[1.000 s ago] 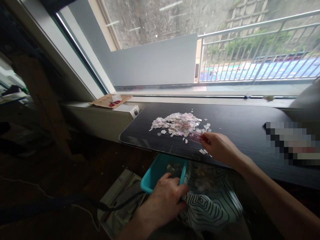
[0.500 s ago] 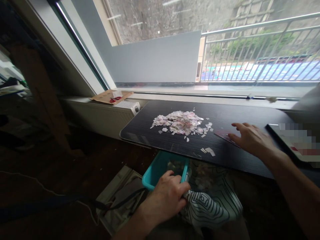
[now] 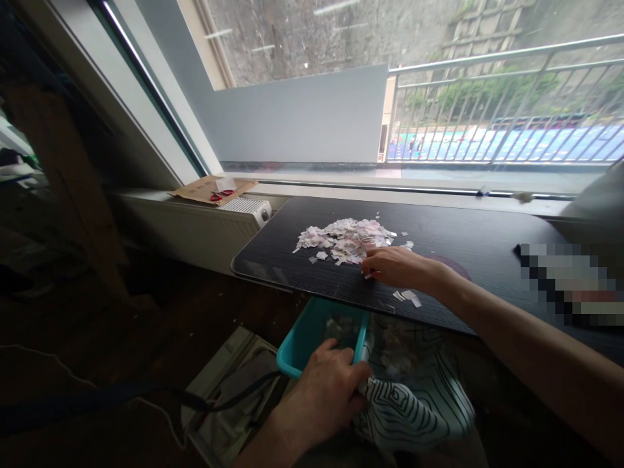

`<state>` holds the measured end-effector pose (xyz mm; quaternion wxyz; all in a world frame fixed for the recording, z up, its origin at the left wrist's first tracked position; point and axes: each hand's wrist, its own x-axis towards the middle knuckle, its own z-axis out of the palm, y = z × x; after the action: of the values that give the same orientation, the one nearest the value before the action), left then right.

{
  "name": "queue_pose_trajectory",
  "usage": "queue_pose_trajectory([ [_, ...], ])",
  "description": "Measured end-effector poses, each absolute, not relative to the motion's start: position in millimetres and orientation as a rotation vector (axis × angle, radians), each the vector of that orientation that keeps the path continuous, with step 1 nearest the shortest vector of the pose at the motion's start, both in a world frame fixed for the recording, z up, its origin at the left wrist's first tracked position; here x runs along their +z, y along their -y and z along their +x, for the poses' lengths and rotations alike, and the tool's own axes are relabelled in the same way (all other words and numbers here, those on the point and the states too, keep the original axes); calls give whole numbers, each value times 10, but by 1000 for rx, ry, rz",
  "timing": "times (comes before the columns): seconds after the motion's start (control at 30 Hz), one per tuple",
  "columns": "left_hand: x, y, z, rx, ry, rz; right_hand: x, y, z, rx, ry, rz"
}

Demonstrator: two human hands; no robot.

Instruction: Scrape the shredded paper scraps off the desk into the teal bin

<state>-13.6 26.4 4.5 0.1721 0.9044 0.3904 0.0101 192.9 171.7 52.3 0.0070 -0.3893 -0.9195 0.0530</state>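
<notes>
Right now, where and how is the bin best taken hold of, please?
Probably the bin is best taken by its near rim, from the person's side, fingers over the edge and thumb outside. Its top is open and that rim is exposed, while the far end is hidden by the front edge of the table. The left hand lies over the near right corner.
</notes>
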Motion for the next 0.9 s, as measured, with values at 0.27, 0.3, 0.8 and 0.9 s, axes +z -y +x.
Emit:
queue_pose_trajectory([
  [0.27, 15, -239, -153, 77, -1104, 2563, 473, -1632, 1916, 77, 2868, -1354],
  [0.3, 12, -239, -152, 76, -1105, 2566, 457, -1619, 1936, 72, 2859, -1366],
  [0.8, 9, -261, -127, 45, -1118, 2599, 272, -1472, 2340, 321, 2392, -1520],
  [0.9, 20, -275, -117, 34, -1110, 2606, 256, -1452, 2376, 352, 2339, -1542],
])
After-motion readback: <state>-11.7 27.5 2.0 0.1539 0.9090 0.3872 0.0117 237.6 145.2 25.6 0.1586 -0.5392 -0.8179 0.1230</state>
